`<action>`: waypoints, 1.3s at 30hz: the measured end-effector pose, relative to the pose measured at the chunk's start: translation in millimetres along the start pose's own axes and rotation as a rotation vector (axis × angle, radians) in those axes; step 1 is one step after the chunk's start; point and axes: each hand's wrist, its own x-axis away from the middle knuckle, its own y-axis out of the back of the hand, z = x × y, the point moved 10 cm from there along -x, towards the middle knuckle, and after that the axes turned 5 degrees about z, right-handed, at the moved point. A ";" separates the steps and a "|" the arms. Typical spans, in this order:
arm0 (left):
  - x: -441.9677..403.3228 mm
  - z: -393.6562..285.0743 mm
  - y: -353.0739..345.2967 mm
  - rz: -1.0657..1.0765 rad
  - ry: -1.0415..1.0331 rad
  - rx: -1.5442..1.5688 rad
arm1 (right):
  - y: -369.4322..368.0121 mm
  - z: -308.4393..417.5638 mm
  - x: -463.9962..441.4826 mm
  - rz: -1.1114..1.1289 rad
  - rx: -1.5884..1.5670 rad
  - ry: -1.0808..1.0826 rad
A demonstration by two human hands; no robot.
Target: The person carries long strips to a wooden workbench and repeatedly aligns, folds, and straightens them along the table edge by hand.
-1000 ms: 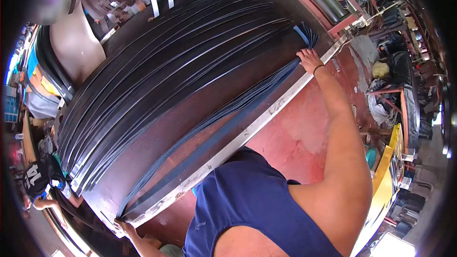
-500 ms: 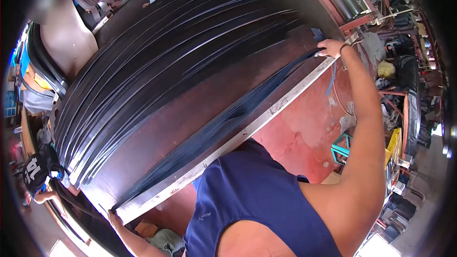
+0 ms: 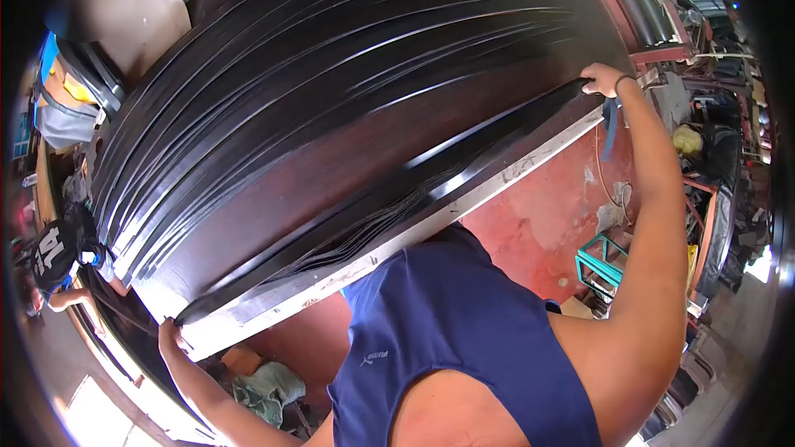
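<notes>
A bundle of long, thin black strips point(image 3: 377, 219) lies stretched along the near edge of the large dark table point(image 3: 273, 199). My right hand point(image 3: 603, 81) has its fingers closed around the far right end of the bundle. At the opposite end, near the left table corner, my left hand point(image 3: 170, 335) is closed on the strips; its fingertips are partly hidden. Mid-length the strips fan loosely apart, with glossy faces showing. Behind them, several more rows of long black strips point(image 3: 331, 66) cover the table top.
A white, worn edge bar point(image 3: 331, 285) runs along the table front, close to my body. A blue strip point(image 3: 610, 128) hangs by my right wrist. A teal metal frame point(image 3: 599, 261) stands below. At left, another person in a black shirt point(image 3: 54, 252) bends near the table.
Both hands have moved slightly outward and up in view, drawing the bundle farther back from the edge. The narrow, bluish-looking bundle now appears wider, blacker and shinier.
</notes>
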 end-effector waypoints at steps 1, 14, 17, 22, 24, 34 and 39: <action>-50.5 34.3 -4.5 0.036 -0.064 -0.163 | 4.2 -0.6 5.6 -0.120 0.007 0.050; -153.1 169.2 -52.3 -0.086 -0.227 -0.139 | -13.3 27.6 23.8 -0.708 0.181 0.034; -146.1 171.5 -65.4 -0.153 -0.308 -0.132 | -24.2 38.0 11.4 -0.596 0.262 -0.158; -130.4 164.3 -74.5 -0.146 -0.264 -0.163 | 1.0 242.7 58.8 -0.542 0.128 0.142; -134.1 171.8 -80.1 -0.233 -0.294 -0.195 | 16.8 368.3 94.0 -0.611 0.007 0.525; -78.9 118.9 -73.8 -0.406 -0.441 -0.495 | -42.8 845.0 115.5 -0.699 0.032 1.202; -66.7 107.2 -62.5 -0.349 -0.570 -0.286 | -69.5 893.4 121.4 -0.747 0.155 1.197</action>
